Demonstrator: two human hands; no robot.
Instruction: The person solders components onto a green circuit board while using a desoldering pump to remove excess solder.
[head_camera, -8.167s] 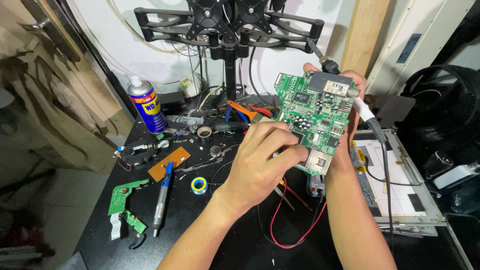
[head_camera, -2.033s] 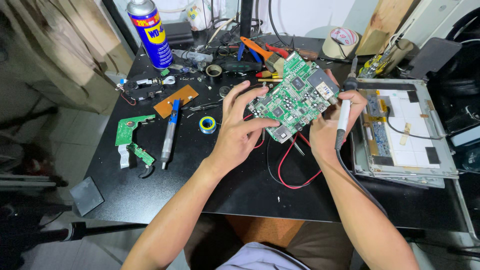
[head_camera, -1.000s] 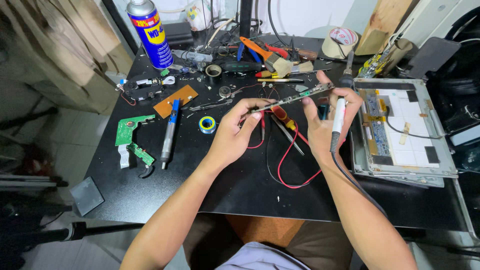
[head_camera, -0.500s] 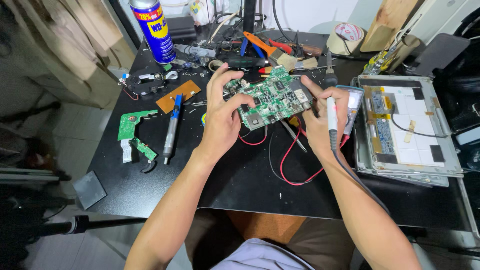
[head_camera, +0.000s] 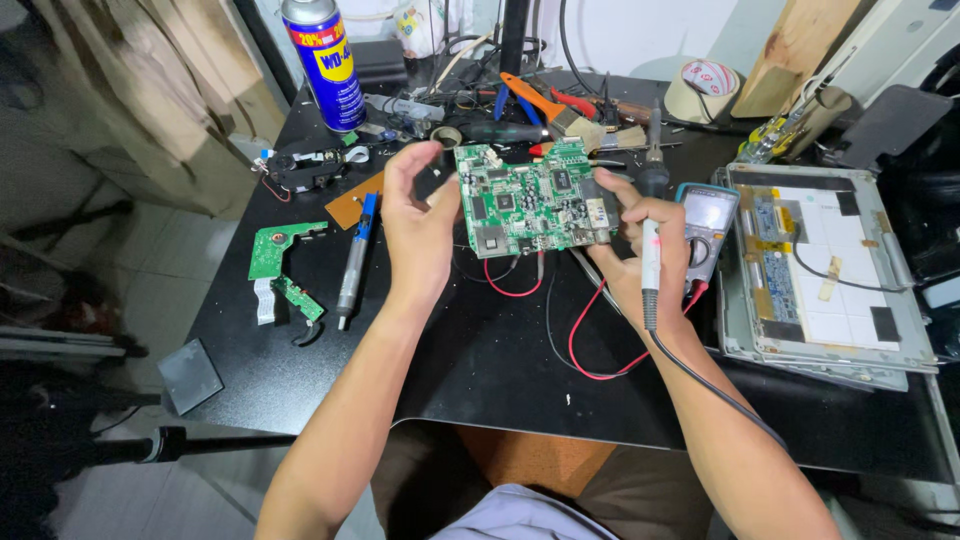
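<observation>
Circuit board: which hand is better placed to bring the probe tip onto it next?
Right, probably. The right hand already holds the probe and also steadies the circuit board's right edge. The left hand grips the board's left edge, holding no tool.

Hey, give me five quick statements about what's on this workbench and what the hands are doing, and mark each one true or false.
1. Both hands hold the green circuit board up above the black table. True: the left hand is at its left edge, the right hand at its right.
2. The right hand also holds a soldering iron with a black cord. True.
3. The blue and yellow spray can lies on its side. False: it stands upright at the back left of the table.
4. The multimeter sits left of the board. False: it is on the right, beside the opened display panel.
5. A smaller green board lies on the table to the left. True.
</observation>
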